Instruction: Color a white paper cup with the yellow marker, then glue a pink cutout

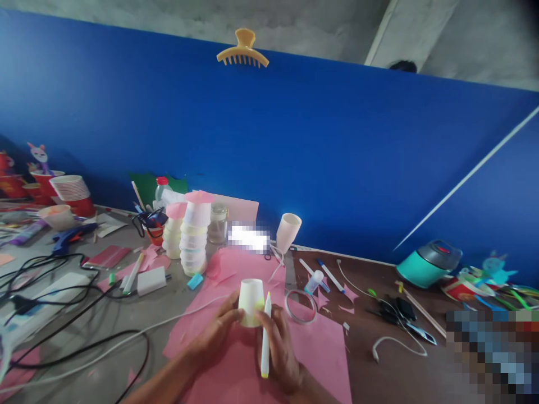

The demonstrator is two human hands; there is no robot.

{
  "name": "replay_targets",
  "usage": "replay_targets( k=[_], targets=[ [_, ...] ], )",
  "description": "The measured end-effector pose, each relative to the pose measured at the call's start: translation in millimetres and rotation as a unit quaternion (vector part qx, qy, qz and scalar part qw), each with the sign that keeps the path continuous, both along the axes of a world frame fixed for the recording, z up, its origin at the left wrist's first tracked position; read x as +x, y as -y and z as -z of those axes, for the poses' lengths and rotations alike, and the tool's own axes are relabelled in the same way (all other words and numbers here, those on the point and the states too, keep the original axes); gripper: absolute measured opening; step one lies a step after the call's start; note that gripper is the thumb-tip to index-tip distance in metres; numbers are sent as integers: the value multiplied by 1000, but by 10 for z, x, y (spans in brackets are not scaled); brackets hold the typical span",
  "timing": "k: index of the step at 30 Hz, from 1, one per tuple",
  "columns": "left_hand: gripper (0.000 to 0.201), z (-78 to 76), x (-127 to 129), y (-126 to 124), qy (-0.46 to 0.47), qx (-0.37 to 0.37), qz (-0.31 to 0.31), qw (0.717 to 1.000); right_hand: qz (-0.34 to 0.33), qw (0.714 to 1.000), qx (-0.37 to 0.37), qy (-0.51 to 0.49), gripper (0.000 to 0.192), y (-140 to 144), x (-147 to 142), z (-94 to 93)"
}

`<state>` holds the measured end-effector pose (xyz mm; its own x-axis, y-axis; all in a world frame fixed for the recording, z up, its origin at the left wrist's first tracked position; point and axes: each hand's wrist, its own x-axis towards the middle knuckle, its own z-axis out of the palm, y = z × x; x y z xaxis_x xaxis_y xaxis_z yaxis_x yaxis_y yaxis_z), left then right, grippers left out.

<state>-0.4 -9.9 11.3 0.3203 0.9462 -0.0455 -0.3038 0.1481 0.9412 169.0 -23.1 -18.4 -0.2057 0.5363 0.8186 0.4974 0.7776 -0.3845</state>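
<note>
Over a sheet of pink paper (236, 365), a white paper cup (251, 292) is held upside down, its lower part tinted pale yellow. My left hand (223, 322) is closed round the cup's left side. My right hand (280, 345) grips a white marker with a yellow tip (265, 348), which points upward, and its fingertips also touch the cup's right side. Beyond my left hand stand two towers of stacked cups (194, 235) with pink tops. A blue block (195, 281) lies at their foot.
A pale cup (288, 231) stands by the blue partition (320, 146). Tape roll (300, 306), markers (330, 276) and a teal device (425, 264) are on the right. A white adapter (151, 280), power strip (46, 300) and tangled cables lie left. A yellow hair claw (243, 50) hangs at the partition's top.
</note>
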Motion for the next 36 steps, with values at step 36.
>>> replay_targets(
  k=[36],
  targets=[
    [86,3,130,68,-52,71,-28,996,-3,993,-113,-31,40,-73,72,24]
  ],
)
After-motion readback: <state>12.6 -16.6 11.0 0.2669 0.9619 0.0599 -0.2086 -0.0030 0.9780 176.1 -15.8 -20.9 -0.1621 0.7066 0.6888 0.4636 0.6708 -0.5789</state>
